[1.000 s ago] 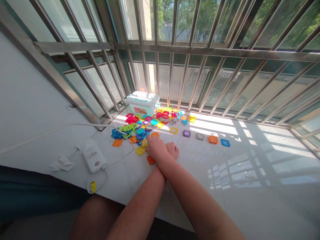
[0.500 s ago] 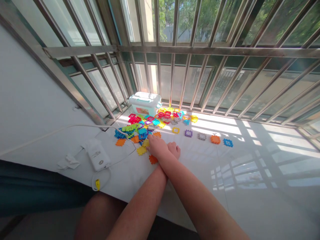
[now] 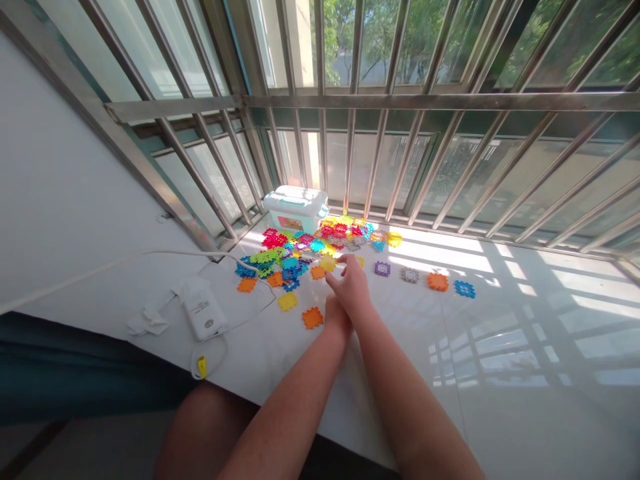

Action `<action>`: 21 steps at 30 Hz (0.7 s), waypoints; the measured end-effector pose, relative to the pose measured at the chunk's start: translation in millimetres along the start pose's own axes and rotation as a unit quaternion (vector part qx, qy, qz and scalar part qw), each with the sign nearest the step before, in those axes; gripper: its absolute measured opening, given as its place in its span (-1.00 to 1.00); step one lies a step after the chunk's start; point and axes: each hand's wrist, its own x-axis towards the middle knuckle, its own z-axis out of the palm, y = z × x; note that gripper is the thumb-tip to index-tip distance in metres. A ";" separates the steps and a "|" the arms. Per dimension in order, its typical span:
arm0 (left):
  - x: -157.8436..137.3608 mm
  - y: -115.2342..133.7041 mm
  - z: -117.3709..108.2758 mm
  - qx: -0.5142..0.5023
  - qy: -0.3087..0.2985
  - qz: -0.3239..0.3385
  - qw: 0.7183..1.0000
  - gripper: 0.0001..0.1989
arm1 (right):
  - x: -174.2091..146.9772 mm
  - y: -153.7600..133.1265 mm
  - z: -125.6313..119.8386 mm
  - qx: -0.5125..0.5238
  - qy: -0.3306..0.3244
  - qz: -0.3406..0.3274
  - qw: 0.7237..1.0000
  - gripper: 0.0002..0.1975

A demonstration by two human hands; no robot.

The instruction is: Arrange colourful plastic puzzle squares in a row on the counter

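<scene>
Your right hand [image 3: 353, 287] pinches a yellow tile [image 3: 329, 263] near the box [image 3: 296, 209], left hand [image 3: 336, 313] hidden beneath; bump it and it drops.

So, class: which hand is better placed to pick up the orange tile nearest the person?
Probably left: the left hand lies right beside the orange tile; the right hand reaches farther, seemingly pinching a yellow tile.
</scene>
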 end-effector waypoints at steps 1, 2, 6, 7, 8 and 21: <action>-0.3 -0.6 -0.6 0.000 -0.006 0.009 1.000 -0.73 | 2.5 12.4 -7.7 0.007 0.022 0.018 1.000 -0.57; -0.9 -0.5 -1.3 0.001 -0.006 0.017 1.000 -0.72 | 4.0 25.2 -14.7 0.006 0.042 0.039 0.998 -0.55; -5.1 3.7 -4.1 0.012 0.029 0.013 0.999 -0.63 | -1.3 67.6 -31.8 -0.013 0.039 0.106 0.994 -0.55; -6.2 4.7 -4.9 0.015 0.035 0.010 0.999 -0.62 | -3.6 73.9 -33.3 -0.013 0.026 0.109 0.994 -0.56; -7.2 5.6 -5.8 0.018 0.038 0.008 0.999 -0.61 | -5.4 78.4 -34.1 -0.012 0.010 0.108 0.994 -0.58; -9.4 6.8 -10.6 0.043 0.011 0.015 0.999 -0.58 | -3.7 86.5 -31.9 -0.057 -0.058 0.083 0.993 -0.66</action>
